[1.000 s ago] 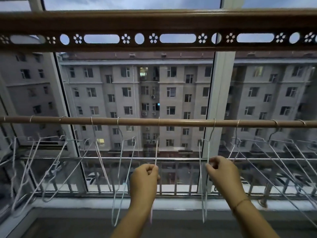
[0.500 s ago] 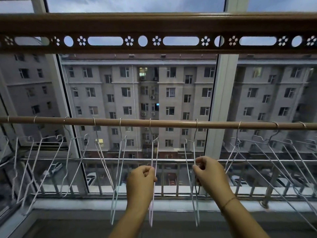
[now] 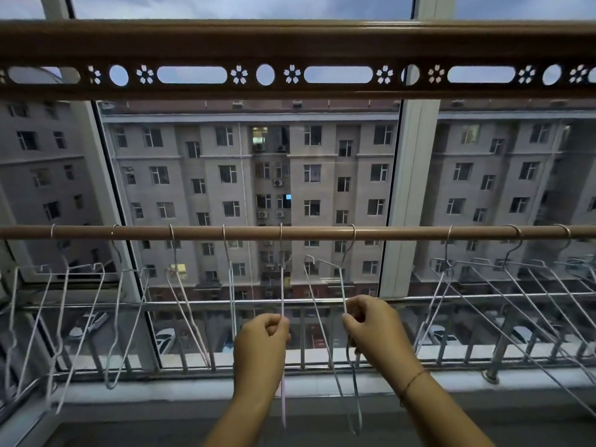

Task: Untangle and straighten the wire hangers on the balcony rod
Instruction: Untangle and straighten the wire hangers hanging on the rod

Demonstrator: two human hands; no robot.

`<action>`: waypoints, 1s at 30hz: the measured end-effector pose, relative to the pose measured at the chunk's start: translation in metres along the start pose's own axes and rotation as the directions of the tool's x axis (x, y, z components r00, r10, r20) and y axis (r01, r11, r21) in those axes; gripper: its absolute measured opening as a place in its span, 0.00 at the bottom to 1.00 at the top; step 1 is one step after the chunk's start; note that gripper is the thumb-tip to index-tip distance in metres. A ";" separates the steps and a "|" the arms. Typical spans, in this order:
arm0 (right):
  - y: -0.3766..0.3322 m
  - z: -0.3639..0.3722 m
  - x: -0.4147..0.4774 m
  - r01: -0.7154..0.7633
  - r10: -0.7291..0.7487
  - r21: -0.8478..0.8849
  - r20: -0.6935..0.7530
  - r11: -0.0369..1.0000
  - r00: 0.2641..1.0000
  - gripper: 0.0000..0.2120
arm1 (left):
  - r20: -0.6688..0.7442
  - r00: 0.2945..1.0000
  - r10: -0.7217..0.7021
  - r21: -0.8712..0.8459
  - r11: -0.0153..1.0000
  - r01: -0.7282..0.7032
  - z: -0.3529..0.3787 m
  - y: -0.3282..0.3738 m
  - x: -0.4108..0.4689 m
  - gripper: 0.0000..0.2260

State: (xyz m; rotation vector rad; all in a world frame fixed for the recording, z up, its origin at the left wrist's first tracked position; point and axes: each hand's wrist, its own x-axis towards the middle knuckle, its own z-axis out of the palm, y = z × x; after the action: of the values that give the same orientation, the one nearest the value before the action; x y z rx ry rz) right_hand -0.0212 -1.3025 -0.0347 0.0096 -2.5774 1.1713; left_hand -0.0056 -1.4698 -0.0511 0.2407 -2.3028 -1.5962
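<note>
Glazed balcony at dusk, with a grey apartment block (image 3: 322, 175) beyond the panes and a perforated brown beam (image 3: 290, 43) above the balcony rod (image 3: 322, 232). Hooked all along that rod: thin wire hangers (image 3: 231, 291). Left of the rod's middle, a spaced row (image 3: 84, 333) hanging at odd slants; toward the rod's right end, a cluster (image 3: 451, 269) splayed and overlapping, likely tangled. Under the rod's middle, two turned nearly edge-on: a pale pink hanger (image 3: 282, 291) and, just right of it, a whitish hanger (image 3: 342, 285).

Probably light and springy: thin wire that bends out of shape if forced and swings freely on its hook, with a smooth, likely slippery coating. Best taken on a straight side wire well below the rod, and steered gently rather than yanked.

Left hand (image 3: 261, 346) curled into a loose fist below the rod, thumb and forefinger pinching the pink hanger's wire. Right hand (image 3: 377, 330) likewise closed, fingertips pinching the whitish hanger's side wire, bracelet (image 3: 411, 382) on the wrist.
</note>
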 end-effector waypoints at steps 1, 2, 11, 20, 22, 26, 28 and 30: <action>0.000 -0.001 -0.001 0.001 -0.001 0.004 -0.007 1.000 1.000 0.06 | -0.009 1.000 0.009 0.017 1.000 -0.009 -0.001 0.000 0.000 0.07; 0.000 -0.002 -0.003 -0.001 0.001 0.014 -0.017 1.000 1.000 0.08 | -0.024 1.000 0.021 0.042 0.999 -0.020 -0.001 0.000 0.001 0.09; 0.043 -0.070 -0.018 -0.031 0.058 0.100 -0.286 0.995 0.956 0.11 | -0.121 0.925 0.361 0.046 0.933 -0.358 0.028 0.051 -0.021 0.14; 0.117 -0.168 -0.014 -0.183 0.085 -0.140 -0.519 0.973 0.850 0.13 | 0.212 0.798 0.564 0.019 0.814 -0.580 0.127 0.114 -0.061 0.13; 0.131 -0.183 -0.011 -0.247 0.098 -0.221 -0.524 0.943 0.846 0.16 | 0.284 0.841 0.460 0.102 0.858 -0.503 0.152 0.116 -0.065 0.19; 0.159 -0.205 -0.004 -0.303 0.125 -0.322 -0.472 0.897 0.873 0.19 | 0.378 0.895 0.237 0.305 0.881 -0.362 0.192 0.110 -0.073 0.14; 0.172 -0.211 0.000 -0.283 0.129 -0.341 -0.411 0.896 0.902 0.18 | 0.337 0.923 0.184 0.360 0.881 -0.307 0.206 0.105 -0.076 0.07; 0.182 -0.214 0.003 -0.268 0.149 -0.332 -0.345 0.904 0.927 0.18 | 0.279 0.948 0.155 0.386 0.886 -0.258 0.217 0.099 -0.079 0.09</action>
State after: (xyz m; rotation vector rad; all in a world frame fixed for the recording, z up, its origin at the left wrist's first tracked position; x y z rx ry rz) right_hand 0.0112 -1.0234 -0.0350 -0.5127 -2.5082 0.6540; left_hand -0.0054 -1.2190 -0.0417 -0.1122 -2.7365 -1.0615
